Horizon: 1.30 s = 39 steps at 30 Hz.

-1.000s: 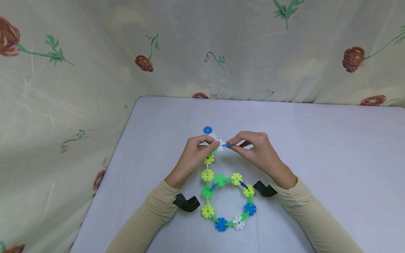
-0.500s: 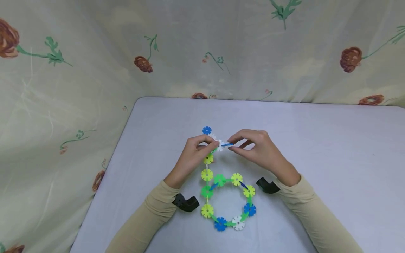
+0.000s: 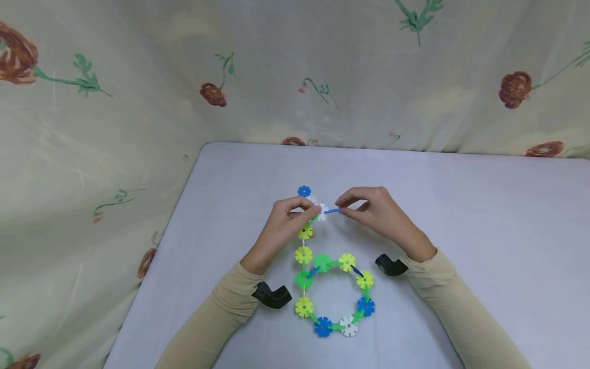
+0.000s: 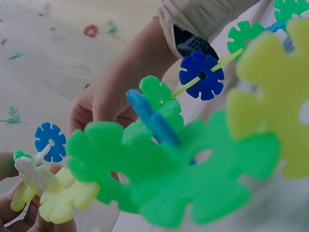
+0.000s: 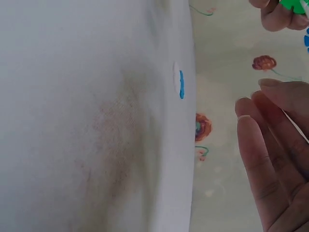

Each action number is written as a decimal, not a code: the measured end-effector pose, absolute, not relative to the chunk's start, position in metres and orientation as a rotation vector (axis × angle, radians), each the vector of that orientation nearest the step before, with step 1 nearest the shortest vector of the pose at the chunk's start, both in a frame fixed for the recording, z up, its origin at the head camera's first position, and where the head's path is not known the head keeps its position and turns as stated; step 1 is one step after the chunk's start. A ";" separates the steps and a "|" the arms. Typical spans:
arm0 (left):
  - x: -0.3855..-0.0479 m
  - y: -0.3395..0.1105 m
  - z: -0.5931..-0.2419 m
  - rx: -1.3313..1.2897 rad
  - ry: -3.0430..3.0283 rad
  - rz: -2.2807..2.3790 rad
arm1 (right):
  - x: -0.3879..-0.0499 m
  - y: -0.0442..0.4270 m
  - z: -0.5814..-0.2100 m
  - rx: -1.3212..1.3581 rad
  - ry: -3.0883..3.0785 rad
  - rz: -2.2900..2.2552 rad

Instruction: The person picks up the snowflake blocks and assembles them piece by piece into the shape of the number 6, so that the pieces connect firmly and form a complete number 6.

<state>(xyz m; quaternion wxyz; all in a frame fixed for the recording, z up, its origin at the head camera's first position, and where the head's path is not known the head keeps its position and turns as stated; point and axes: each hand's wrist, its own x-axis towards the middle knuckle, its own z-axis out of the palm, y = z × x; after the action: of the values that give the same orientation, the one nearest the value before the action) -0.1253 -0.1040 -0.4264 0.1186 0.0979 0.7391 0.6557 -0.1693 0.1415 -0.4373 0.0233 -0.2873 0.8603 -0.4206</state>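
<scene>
In the head view, my left hand (image 3: 283, 225) pinches a white notched flower disc (image 3: 322, 213) at the upper end of a disc chain. A blue flower disc (image 3: 332, 210), seen edge-on, juts right from that white disc. At its outer edge, the thumb and finger of my right hand (image 3: 380, 212) pinch it. Down from the left hand run yellow discs (image 3: 303, 254), joining a ring of green, yellow, blue and white discs. In the left wrist view, large green discs (image 4: 212, 186) partly cover the hands. Right wrist view shows bent fingers (image 5: 253, 150) with no disc visible between them.
One blue disc (image 3: 304, 191) projects beyond the left hand at the chain's top. The white-covered table (image 3: 484, 220) extends far to the right. Behind and to the left hangs a flowered curtain (image 3: 262, 72). Dark wrist cameras (image 3: 272, 295) sit close to the ring.
My right fingers first loosened around the blue disc, shifted slightly right and up, and now pinch its outer edge. The left hand keeps its hold on the white disc.
</scene>
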 end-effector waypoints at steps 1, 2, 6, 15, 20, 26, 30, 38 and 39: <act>-0.125 -0.104 -0.426 0.288 2.158 1.920 | -0.173 0.140 -0.439 -0.867 2.648 -1.301; -0.126 -0.104 -0.427 0.292 2.155 1.922 | -0.176 0.139 -0.440 -0.847 2.633 -1.298; -0.126 -0.103 -0.428 0.297 2.152 1.928 | -0.193 0.131 -0.445 -0.821 2.602 -1.255; -0.128 -0.101 -0.427 0.289 2.181 1.908 | -0.224 0.109 -0.454 -0.813 2.583 -1.119; -0.128 -0.102 -0.428 0.295 2.180 1.912 | -0.236 0.094 -0.456 -0.755 2.556 -1.055; -0.127 -0.104 -0.428 0.324 2.173 1.931 | -0.246 0.077 -0.456 -0.755 2.532 -0.945; -0.126 -0.103 -0.428 0.331 2.155 1.953 | -0.249 0.069 -0.456 -0.781 2.529 -0.864; -0.126 -0.103 -0.428 0.317 2.168 1.943 | -0.252 0.061 -0.457 -0.768 2.560 -0.748; -0.126 -0.103 -0.428 0.316 2.168 1.942 | -0.252 0.060 -0.457 -0.767 2.561 -0.746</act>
<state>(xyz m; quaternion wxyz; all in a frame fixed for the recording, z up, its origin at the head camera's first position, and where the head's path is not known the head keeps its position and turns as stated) -0.1263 -0.1031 -0.4280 0.1070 0.1073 0.7363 0.6595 -0.2523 0.0603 -0.4566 0.1822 -0.2716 0.9073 -0.2642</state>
